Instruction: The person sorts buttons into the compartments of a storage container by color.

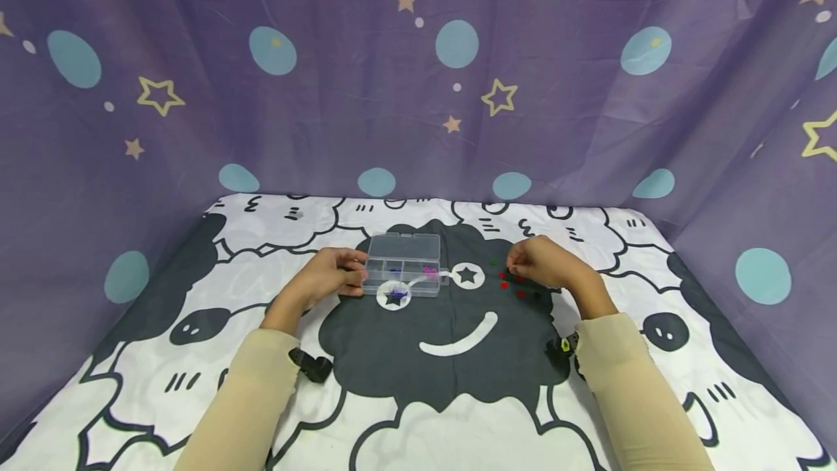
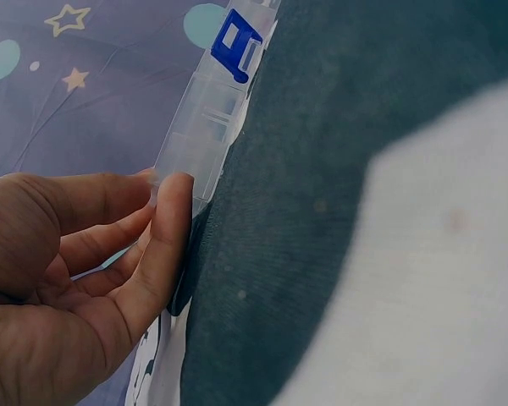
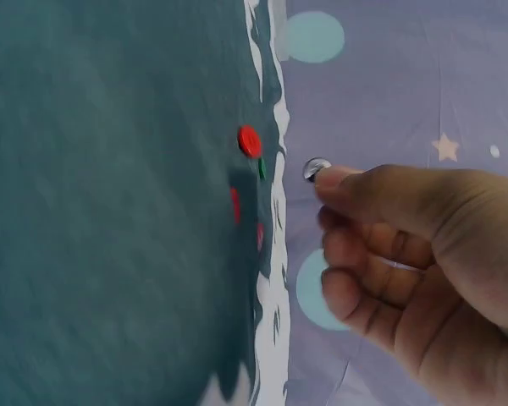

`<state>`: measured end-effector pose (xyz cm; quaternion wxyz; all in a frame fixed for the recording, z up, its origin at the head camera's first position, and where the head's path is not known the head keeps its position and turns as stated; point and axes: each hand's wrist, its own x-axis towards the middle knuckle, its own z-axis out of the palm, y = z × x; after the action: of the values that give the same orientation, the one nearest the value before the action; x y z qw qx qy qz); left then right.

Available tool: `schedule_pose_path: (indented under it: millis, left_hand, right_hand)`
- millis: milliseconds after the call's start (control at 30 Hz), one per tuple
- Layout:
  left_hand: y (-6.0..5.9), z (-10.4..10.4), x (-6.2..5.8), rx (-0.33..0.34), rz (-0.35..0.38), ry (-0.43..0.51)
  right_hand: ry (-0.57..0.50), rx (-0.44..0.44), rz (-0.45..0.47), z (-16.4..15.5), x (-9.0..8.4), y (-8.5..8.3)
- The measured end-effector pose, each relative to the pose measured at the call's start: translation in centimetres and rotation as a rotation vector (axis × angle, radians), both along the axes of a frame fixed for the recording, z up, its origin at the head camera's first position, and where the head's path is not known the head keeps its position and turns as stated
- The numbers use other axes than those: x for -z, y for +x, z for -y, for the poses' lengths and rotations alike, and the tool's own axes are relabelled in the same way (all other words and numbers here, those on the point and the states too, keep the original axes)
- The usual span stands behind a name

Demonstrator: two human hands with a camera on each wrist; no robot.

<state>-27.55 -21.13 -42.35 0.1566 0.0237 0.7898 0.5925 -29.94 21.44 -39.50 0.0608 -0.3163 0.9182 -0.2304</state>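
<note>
A clear plastic compartment box [image 1: 402, 264] lies mid-table with blue and pink bits inside. My left hand [image 1: 353, 276] grips its left end; the left wrist view shows the thumb and forefinger [image 2: 165, 182] pinching the box's edge [image 2: 199, 127], with a blue piece [image 2: 237, 42] farther along. To the box's right, my right hand [image 1: 518, 264] hovers over scattered red pieces [image 1: 505, 277] and a green one [image 1: 492, 262]. In the right wrist view its fingertips [image 3: 330, 179] pinch a small silvery round piece [image 3: 316, 168] just off the cloth, beside red pieces [image 3: 250, 140].
The table wears a white cloth [image 1: 458, 413] printed with black sheep. A purple curtain [image 1: 418, 93] with stars and dots closes in the back and both sides. A small grey object [image 1: 296, 214] lies at the back left.
</note>
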Motion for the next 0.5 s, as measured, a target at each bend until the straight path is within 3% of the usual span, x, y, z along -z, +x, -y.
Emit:
schedule_pose_path:
  millis: [267, 500]
  left_hand:
    - [0.0, -0.1, 0.0, 0.005, -0.003, 0.001]
    - [0.0, -0.2, -0.1, 0.011, -0.003, -0.003]
  right_hand:
    - [-0.062, -0.04, -0.055, 2.2, -0.7, 0.6]
    - [-0.049, -0.109, -0.118, 4.4, -1.5, 1.2]
